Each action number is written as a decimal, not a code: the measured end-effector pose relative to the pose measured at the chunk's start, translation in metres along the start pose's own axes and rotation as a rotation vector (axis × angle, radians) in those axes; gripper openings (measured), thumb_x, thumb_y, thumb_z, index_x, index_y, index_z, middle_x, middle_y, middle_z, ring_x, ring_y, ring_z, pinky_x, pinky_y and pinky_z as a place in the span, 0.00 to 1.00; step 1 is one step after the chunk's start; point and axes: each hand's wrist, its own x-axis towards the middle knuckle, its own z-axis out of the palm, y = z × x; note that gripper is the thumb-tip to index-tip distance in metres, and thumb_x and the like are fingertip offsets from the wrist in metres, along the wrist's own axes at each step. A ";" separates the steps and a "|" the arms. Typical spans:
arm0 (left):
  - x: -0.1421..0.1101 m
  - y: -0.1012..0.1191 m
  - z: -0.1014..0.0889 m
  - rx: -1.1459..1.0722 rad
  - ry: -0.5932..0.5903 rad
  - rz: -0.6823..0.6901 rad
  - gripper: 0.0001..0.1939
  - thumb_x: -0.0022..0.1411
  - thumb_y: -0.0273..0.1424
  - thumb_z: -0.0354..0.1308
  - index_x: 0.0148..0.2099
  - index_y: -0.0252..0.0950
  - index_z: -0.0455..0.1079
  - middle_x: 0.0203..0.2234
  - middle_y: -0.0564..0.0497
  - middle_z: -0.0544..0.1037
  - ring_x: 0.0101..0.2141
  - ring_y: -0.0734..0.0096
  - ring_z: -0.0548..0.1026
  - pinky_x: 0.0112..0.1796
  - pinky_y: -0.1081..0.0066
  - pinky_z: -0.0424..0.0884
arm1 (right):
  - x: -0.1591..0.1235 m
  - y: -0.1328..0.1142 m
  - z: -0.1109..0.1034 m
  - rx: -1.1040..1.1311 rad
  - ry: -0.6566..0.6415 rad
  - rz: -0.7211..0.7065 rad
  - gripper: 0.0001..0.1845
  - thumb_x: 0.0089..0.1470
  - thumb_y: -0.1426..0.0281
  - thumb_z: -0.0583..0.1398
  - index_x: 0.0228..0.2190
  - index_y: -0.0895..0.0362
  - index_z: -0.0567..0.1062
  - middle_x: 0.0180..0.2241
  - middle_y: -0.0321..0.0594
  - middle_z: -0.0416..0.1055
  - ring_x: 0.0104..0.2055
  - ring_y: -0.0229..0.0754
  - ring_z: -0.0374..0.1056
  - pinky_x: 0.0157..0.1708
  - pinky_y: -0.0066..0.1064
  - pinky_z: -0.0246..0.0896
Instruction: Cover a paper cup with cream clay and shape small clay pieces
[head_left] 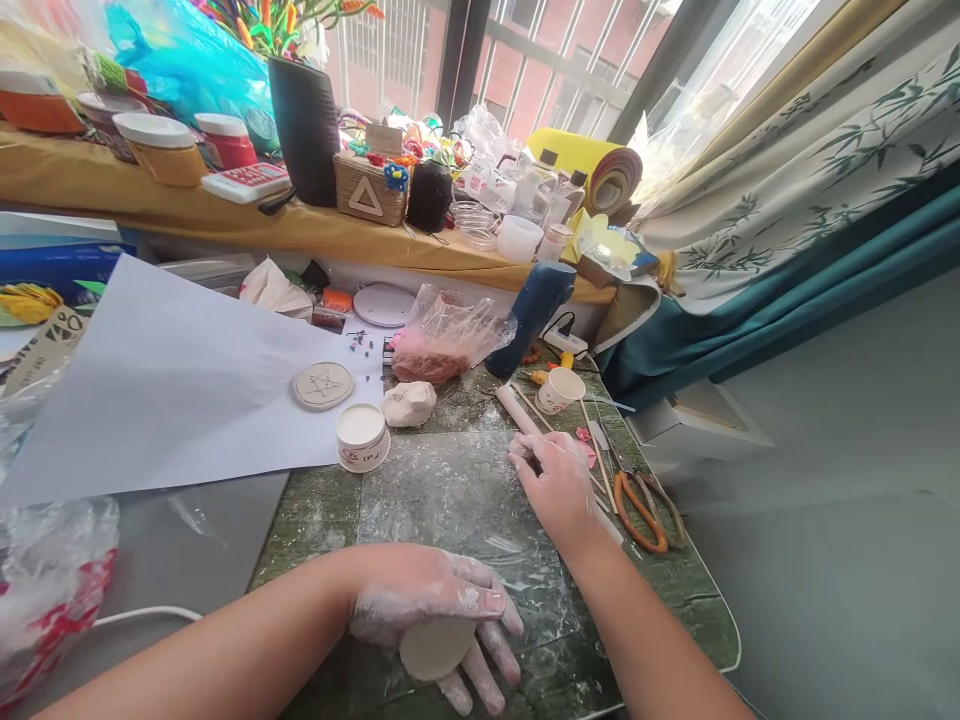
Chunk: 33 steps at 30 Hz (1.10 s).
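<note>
My left hand (450, 610), dusted with white powder, is turned palm up at the bottom middle. A flat round clay disc (439, 645) rests on its palm and fingers, with the thumb above the disc's edge. My right hand (555, 480) curls over a pale rolling pin (516, 408) at the right of the clear sheet (450, 500). Part of the pin is hidden under the palm. White powder streaks the sheet. Beyond it are a lump of white clay (409, 404) and a paper cup (363, 440). A clay disc with a star drawn on it (322, 385) lies on white paper (180, 390).
Orange-handled scissors (641, 512) and thin sticks lie right of my right hand. Another paper cup (560, 390), a dark blue bottle (529, 318) and a bag of reddish clay (442, 345) stand further back. Jars and craft supplies crowd the windowsill (285, 228).
</note>
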 end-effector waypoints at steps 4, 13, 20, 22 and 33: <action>0.001 -0.001 -0.001 -0.003 -0.002 0.002 0.29 0.54 0.52 0.68 0.49 0.35 0.73 0.41 0.41 0.80 0.38 0.58 0.82 0.39 0.60 0.74 | 0.002 0.001 0.000 -0.015 -0.039 -0.039 0.09 0.60 0.67 0.63 0.43 0.52 0.79 0.36 0.43 0.78 0.41 0.51 0.68 0.44 0.43 0.57; 0.000 -0.004 -0.001 0.011 0.009 0.044 0.28 0.56 0.50 0.67 0.49 0.34 0.73 0.40 0.40 0.80 0.38 0.57 0.82 0.38 0.59 0.74 | 0.013 0.000 -0.007 -0.036 -0.091 -0.113 0.10 0.59 0.72 0.61 0.43 0.51 0.78 0.44 0.44 0.78 0.47 0.54 0.67 0.48 0.45 0.57; 0.000 -0.004 -0.008 0.006 -0.064 0.009 0.27 0.60 0.51 0.62 0.52 0.36 0.73 0.42 0.40 0.79 0.40 0.55 0.81 0.39 0.57 0.73 | 0.015 -0.022 0.005 0.034 -0.095 -0.161 0.11 0.63 0.71 0.58 0.45 0.52 0.77 0.44 0.43 0.78 0.47 0.51 0.69 0.50 0.43 0.61; 0.000 -0.005 -0.010 0.027 -0.052 0.018 0.28 0.61 0.52 0.61 0.53 0.36 0.72 0.43 0.40 0.80 0.40 0.56 0.81 0.38 0.59 0.73 | 0.016 -0.030 0.006 0.050 -0.082 -0.184 0.11 0.62 0.71 0.58 0.45 0.51 0.77 0.43 0.43 0.78 0.46 0.50 0.70 0.49 0.43 0.63; 0.007 -0.007 -0.011 0.081 -0.040 0.002 0.25 0.61 0.51 0.61 0.50 0.36 0.72 0.38 0.41 0.80 0.35 0.54 0.82 0.39 0.53 0.74 | 0.021 -0.053 0.021 0.171 -0.060 -0.164 0.12 0.63 0.72 0.58 0.47 0.55 0.76 0.44 0.48 0.77 0.48 0.53 0.70 0.51 0.48 0.66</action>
